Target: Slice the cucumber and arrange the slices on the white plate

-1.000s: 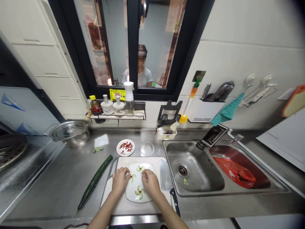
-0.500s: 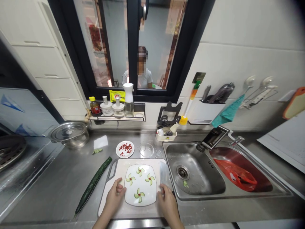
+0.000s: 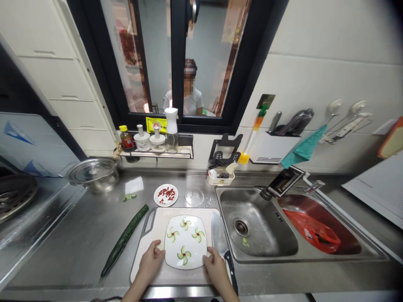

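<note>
A white square plate with several pinwheels of cucumber slices and red centres lies on a pale cutting board. At the plate's left edge is my left hand, fingers curled and apart, holding nothing. My right hand is at the right edge, its fingertips by the rim, also without a grip on it. A knife with a black handle lies along the board's right side, partly behind my right hand. Left of the board lies a long cucumber. Behind it, a small dish holds red pieces.
A double sink with a red bag is at the right. A lidded pot stands back left. A condiment shelf hangs below the window, where a person is visible.
My right hand has moved left to the plate's edge, uncovering the knife handle. My left hand has shifted slightly down. The view has tilted a little.
</note>
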Demonstrator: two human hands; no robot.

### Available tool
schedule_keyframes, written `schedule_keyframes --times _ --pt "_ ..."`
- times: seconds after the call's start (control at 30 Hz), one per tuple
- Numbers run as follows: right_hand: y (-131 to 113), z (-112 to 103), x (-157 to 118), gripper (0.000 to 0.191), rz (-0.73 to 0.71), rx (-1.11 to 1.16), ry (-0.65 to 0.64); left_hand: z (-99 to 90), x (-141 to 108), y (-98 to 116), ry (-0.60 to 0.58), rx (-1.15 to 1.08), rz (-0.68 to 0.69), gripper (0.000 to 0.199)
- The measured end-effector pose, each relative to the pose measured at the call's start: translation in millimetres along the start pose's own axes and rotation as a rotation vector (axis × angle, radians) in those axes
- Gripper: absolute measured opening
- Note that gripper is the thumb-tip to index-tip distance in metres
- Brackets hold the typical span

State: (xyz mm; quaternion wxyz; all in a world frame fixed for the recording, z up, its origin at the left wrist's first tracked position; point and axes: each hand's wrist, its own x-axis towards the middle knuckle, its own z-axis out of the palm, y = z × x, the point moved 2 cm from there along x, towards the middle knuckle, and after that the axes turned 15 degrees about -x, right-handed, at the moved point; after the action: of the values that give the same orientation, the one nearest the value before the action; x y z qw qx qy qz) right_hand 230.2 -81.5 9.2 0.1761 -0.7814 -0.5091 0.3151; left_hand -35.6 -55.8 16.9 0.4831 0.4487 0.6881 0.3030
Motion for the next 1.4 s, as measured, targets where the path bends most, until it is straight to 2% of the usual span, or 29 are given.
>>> schedule_keyframes --times 0.2,0.5,0.7,0.9,1.0,1.17,1.27,1.4 --pt "-4.5 6.0 3.2 0.035 0.028 0.053 -0.035 9.2 -8.5 7.8 -0.130 -0.083 0.006 0.038" --pt "-3.7 13.1 9.4 0.028 0.042 0.047 -0.018 16.4 -13.5 12.4 -0.091 -0.212 -0.036 0.033" --pt "-2.7 13.1 13.8 0.017 0.059 0.034 -0.019 19.8 -10.6 5.8 -0.079 -0.324 -0.064 0.030" --pt "-7.2 3.8 15.8 0.011 0.013 -0.021 -0.031 25.6 -8.5 -5.6 -0.070 -0.448 -0.084 0.040" --pt "-9.6 -1.9 16.5 0.011 -0.002 0.005 -0.027 24.7 -8.3 -5.2 -0.101 -0.529 -0.080 0.047" --pt "-15.4 -16.3 17.9 0.017 -0.003 0.089 -0.044 19.1 -13.4 8.3 -0.193 -0.701 -0.084 0.064" --pt "-21.8 -27.9 16.9 0.020 -0.003 0.155 -0.072 12.8 -21.2 26.5 -0.244 -0.746 -0.083 0.068" --pt "-31.4 -43.0 12.5 0.028 -0.010 0.262 -0.086 0.7 -32.9 54.9 -0.247 -0.722 -0.043 0.068"
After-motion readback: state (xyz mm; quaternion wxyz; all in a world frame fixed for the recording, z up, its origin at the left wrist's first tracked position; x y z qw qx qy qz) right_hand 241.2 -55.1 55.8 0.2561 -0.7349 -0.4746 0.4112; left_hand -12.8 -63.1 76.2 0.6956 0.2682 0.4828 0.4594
